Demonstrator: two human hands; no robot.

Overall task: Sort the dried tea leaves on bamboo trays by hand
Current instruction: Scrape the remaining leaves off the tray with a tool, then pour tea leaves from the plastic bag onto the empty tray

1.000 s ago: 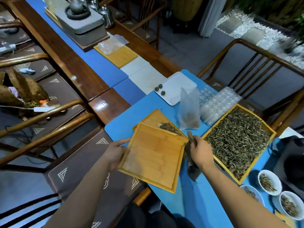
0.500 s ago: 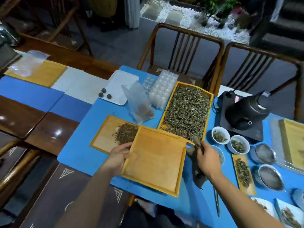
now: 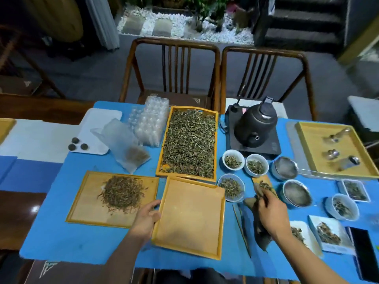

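Bamboo tray (image 3: pixel 190 216), empty: left hand (image 3: pixel 146 219) fingers clamp its left edge; right hand (image 3: pixel 271 214) grips dark brush (image 3: pixel 258 232).

Bamboo tray (image 3: pixel 5 128) cut off at left edge, dark object (image 3: pixel 261 238) partly hidden under right hand (image 3: pixel 270 214), kind unclear, black item (image 3: pixel 367 253) cropped at right edge

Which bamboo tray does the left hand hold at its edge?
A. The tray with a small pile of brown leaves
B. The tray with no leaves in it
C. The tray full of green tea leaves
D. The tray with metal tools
B: the left hand grips the left rim of the bare tray, which has no leaves in it.
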